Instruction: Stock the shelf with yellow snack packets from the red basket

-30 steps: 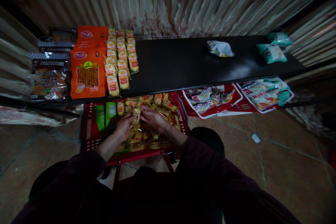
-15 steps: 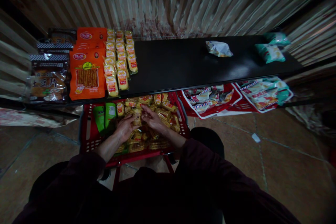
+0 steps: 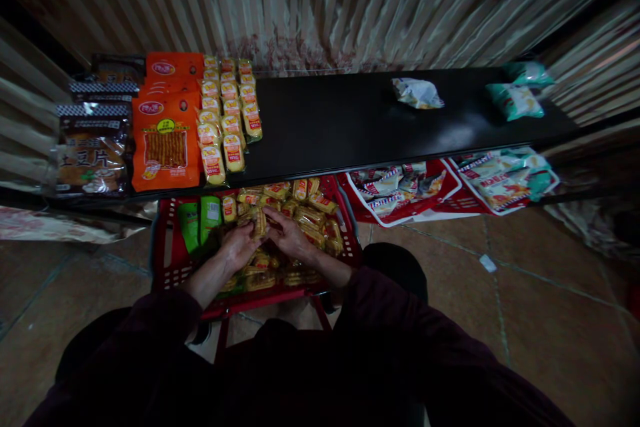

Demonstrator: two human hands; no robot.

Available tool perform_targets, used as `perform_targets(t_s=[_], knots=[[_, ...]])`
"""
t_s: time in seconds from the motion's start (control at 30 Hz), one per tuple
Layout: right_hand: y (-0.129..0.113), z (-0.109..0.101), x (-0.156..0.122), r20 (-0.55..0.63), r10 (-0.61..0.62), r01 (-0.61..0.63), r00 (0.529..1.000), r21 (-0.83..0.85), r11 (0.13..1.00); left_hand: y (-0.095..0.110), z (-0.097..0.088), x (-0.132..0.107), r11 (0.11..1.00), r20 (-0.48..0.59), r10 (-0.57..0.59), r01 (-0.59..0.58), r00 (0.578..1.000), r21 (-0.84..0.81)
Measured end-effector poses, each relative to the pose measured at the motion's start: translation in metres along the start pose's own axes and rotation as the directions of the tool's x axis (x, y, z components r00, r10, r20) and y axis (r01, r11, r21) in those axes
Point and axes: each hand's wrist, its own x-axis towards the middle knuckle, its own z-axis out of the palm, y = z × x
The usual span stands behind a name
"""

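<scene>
Over the red basket (image 3: 167, 267) my left hand (image 3: 239, 246) is closed on a small clear-wrapped biscuit packet (image 3: 259, 221), held tilted on its edge. My right hand (image 3: 290, 236) grips the same packet from its right side, fingers bent against it. More of these yellow biscuit packets (image 3: 311, 215) lie heaped in the basket beneath and around both hands. Upright rows of the same kind of packet (image 3: 233, 152) stand on the black shelf (image 3: 320, 123), their red and white labels facing me.
Orange snack bags (image 3: 167, 140) and dark snack bags (image 3: 93, 157) stand at the shelf's left. A white bag (image 3: 417, 93) and teal bags (image 3: 515, 101) lie farther right. Green bags (image 3: 211, 213) sit in the basket. Red baskets of bags (image 3: 453, 180) are under the shelf.
My hands have drawn slightly back towards me and closed together. A biscuit packet now stands raised and tilted between them, above the heap.
</scene>
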Motion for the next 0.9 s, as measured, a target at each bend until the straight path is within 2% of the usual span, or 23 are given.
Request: perform_targets(t_s=[0.17,0.37,0.5,0.7,0.9], knots=[[-0.001,-0.001,0.001,0.011,-0.035,0.035,0.999,-0.050,0.998,-0.003,-0.002,0.004,1.000,0.019,0.008,-0.007,1.000,-0.024],[-0.006,-0.003,-0.003,0.038,-0.137,0.142,0.990,-0.281,0.949,-0.003,-0.002,0.003,0.999,-0.016,0.046,-0.046,0.999,-0.025],[-0.008,-0.002,-0.006,0.048,-0.135,0.143,0.990,-0.392,0.909,-0.002,-0.001,0.000,0.997,-0.051,0.077,-0.075,0.996,0.032],[-0.011,0.000,-0.008,0.071,-0.133,0.149,0.989,-0.318,0.936,-0.002,0.001,-0.003,0.990,-0.030,0.116,-0.113,0.993,0.081],[-0.005,-0.001,-0.007,0.072,-0.114,0.131,0.991,-0.307,0.943,-0.001,-0.001,-0.002,0.987,-0.055,0.123,-0.116,0.991,0.115]])
